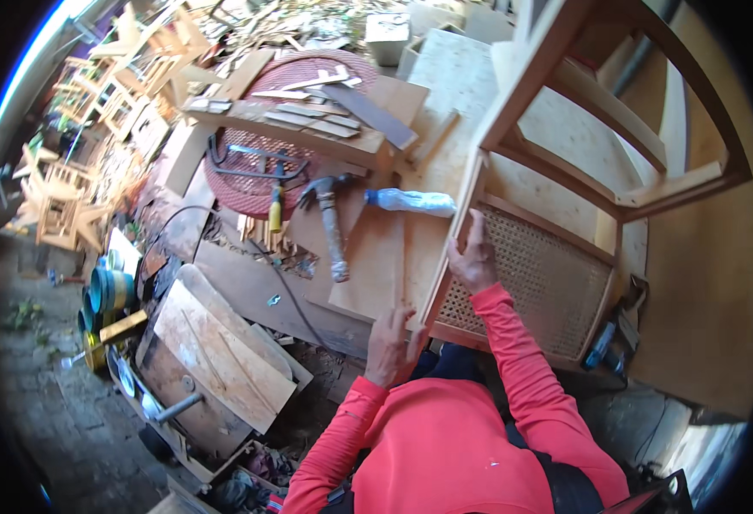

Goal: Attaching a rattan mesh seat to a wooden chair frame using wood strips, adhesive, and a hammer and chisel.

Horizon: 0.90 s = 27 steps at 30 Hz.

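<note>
A wooden chair (458,248) with a woven cane seat (531,270) lies on the bench in front of me, its curved backrest rising at the right. My right hand (477,259) is closed on the left rail of the seat frame, partway along. Close to the near end of that same rail is my left hand (387,349), its fingers bent around the corner, partly hidden. Left of the chair, a clear plastic bottle (411,201) with a blue cap and a claw hammer (332,236) with a worn handle lie on the boards.
A blue-framed hacksaw (252,176) and a yellow-handled tool (274,212) lie beside a red woven round seat (231,184). Wood strips (316,116) are piled behind. A table saw (197,377) stands lower left, near teal tins (111,289). Small wooden stools (64,210) are heaped far left.
</note>
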### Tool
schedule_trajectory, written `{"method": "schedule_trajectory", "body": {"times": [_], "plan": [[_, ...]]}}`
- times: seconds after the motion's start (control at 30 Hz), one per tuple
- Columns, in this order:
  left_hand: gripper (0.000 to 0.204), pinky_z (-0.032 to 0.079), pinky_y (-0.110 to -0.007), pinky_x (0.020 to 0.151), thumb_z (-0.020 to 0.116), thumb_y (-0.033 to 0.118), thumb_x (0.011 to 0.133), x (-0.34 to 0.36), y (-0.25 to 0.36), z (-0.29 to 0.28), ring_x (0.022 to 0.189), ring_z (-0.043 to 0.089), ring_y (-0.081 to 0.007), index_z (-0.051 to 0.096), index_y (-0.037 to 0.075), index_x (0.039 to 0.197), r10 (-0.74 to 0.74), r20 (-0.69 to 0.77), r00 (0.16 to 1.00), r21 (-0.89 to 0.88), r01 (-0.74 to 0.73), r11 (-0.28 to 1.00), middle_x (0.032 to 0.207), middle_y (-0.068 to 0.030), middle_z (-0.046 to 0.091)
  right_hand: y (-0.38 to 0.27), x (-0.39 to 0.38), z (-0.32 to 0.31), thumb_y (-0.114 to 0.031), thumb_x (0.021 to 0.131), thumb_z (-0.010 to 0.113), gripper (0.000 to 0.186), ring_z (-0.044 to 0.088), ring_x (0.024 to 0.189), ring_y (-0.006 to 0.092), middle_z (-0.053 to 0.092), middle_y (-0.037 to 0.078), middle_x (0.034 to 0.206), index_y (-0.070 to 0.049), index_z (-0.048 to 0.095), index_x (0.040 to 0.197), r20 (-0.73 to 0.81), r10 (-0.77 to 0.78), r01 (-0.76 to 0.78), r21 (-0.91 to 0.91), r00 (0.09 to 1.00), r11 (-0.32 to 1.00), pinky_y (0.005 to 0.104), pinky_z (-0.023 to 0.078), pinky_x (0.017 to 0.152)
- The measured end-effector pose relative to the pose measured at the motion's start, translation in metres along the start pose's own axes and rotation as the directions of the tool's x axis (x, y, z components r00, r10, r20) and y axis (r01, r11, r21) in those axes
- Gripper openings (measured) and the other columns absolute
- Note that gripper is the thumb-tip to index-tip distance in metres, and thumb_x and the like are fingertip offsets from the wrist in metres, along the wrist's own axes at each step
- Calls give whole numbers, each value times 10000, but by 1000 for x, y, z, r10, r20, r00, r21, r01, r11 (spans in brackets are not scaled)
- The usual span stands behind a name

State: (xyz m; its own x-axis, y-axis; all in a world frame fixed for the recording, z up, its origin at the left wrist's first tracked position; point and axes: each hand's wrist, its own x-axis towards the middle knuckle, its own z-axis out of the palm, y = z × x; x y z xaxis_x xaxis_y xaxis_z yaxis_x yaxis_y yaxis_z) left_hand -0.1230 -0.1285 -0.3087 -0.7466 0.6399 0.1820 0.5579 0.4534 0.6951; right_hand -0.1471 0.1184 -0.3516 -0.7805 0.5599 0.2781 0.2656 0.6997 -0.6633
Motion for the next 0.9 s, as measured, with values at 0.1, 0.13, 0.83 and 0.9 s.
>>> {"method": "schedule_trajectory", "body": {"times": [0.1,0.13,0.83,0.9], "plan": [[286,517,-449,803,677,198,1003,-23,-7,1,902,628,-409,610,4,1202,-32,-69,997,-68,27,997,992,-202,638,-48,7,-9,-39,933,697,615,634,730,171,615,118,992,-11,386,1462,8,109,-105,344,994,933,335,546,638],[286,517,-449,803,677,198,1003,-27,-8,-1,902,628,-409,610,4,1202,-33,-94,995,-60,28,998,992,-202,638,-55,8,-4,-39,933,697,615,634,730,171,615,118,992,-11,386,1462,10,84,-82,353,996,932,335,546,638],[233,538,-414,711,638,150,1045,-21,-40,-54,771,663,-362,596,21,1234,-221,-192,956,-201,182,963,908,-182,662,-36,-96,-44,15,928,694,225,606,712,171,582,94,932,8,647,1148,157,-57,-2,354,986,935,305,498,612],[381,559,-440,699,745,142,964,-46,-33,-58,801,685,-390,560,45,1283,-219,-138,966,-176,193,965,964,-191,656,-22,-100,-59,19,930,690,221,608,709,167,581,90,926,5,648,1147,119,-16,-25,332,993,943,301,499,613]]}}
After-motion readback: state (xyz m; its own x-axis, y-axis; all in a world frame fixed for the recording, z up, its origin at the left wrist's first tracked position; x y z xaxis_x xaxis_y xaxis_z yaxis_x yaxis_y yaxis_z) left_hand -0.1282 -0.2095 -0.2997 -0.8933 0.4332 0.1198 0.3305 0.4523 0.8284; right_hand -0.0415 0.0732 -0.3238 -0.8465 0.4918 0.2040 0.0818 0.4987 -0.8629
